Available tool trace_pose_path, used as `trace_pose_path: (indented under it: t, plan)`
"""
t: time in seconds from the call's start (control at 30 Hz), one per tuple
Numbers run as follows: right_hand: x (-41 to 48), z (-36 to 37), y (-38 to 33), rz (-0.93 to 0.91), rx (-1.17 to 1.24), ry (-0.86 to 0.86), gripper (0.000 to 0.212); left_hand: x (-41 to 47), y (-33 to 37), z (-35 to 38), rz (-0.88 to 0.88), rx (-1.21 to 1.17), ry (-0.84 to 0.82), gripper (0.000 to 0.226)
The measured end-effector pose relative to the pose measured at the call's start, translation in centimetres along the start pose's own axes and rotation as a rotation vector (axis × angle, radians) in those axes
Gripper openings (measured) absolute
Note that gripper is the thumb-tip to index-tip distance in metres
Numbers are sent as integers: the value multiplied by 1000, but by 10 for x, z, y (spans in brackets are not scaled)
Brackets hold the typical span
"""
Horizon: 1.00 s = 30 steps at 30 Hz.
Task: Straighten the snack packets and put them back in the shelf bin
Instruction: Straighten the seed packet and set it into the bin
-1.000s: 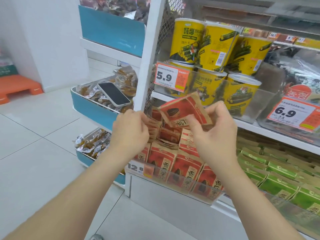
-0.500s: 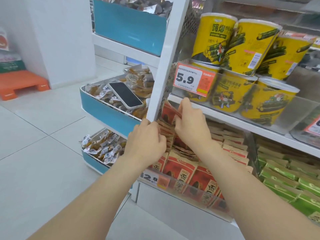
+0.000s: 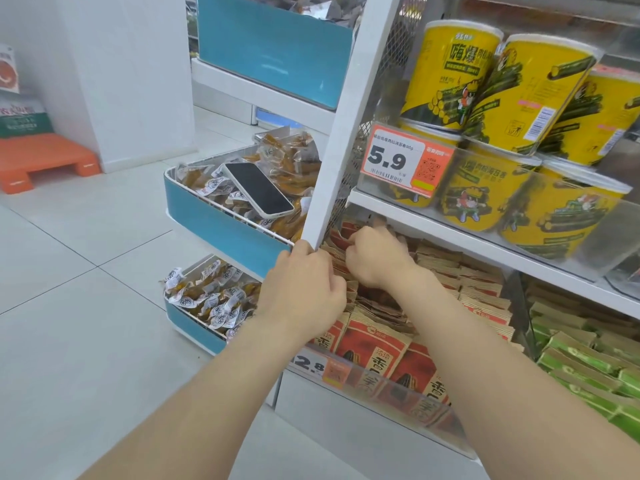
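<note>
Rows of snack packets [image 3: 375, 344], red with kraft-paper tops, filled the shelf bin [image 3: 412, 401]. They stood upright behind its clear front wall and reached back under the shelf above. Both hands were at the left end of that bin, just beside the white upright [image 3: 349, 116].

The left hand [image 3: 304, 289] had its fingers curled down onto the packet tops, knuckles toward the camera. Its fingertips were hidden, so I could not tell whether it gripped anything. The right hand [image 3: 375, 258] was farther back, fingers and thumb drawn together and pinching the top edges of packets in the rear rows.

On the shelf above, a clear bin [image 3: 602, 247] held yellow tubs [image 3: 450, 71] stacked two high, with a 5.9 price tag [image 3: 398, 161] on its front. Green packets [image 3: 588, 355] filled the compartment to the right of the red ones.

Left of the upright hung blue-fronted wire baskets. The middle basket [image 3: 214, 220] held brown wrapped snacks [image 3: 291, 161], and a phone [image 3: 258, 188] lay screen up on them. The lower basket [image 3: 194, 327] held small white-labelled pieces [image 3: 207, 296]. The top basket [image 3: 270, 43] held dark packets [image 3: 311, 5], mostly cut off by the frame. An orange step stool [image 3: 45, 161] stood on the tiled floor near the wall.
</note>
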State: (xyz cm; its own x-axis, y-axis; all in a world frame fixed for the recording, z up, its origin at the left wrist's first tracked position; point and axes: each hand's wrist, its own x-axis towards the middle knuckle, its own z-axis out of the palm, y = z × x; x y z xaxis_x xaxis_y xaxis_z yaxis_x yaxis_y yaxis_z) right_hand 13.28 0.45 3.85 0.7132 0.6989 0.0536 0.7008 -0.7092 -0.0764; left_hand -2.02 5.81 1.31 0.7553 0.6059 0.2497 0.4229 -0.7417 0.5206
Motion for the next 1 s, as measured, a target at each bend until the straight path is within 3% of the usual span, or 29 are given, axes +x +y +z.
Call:
trace_pose_path:
  t: [0.1, 0.23, 0.37, 0.53, 0.63, 0.8, 0.9, 1.0]
  plan:
    - [5, -2, 0, 28, 99, 31, 53, 0, -1, 1, 10, -3, 3, 24]
    - [17, -5, -1, 67, 243, 37, 38, 0, 0, 2, 15, 2, -10, 26]
    - [19, -3, -9, 88, 207, 46, 34, 0, 0, 4, 4, 8, -8, 28]
    - [13, 2, -7, 88, 112, 31, 61, 1, 0, 7, 4, 25, -1, 29]
    - [1, -1, -9, 21, 43, 86, 62, 2, 0, 7, 2, 43, -6, 30]
    - [-38, -13, -16, -203, -168, 169, 23, 3, 1, 7, -12, 58, -11, 26]
    - [-58, -18, -8, -273, -198, 166, 31, 2, 4, 5, -14, 85, 8, 23]
    - [-74, -20, 12, -387, -175, 395, 46, -1, 11, -2, -23, 126, 45, 19]
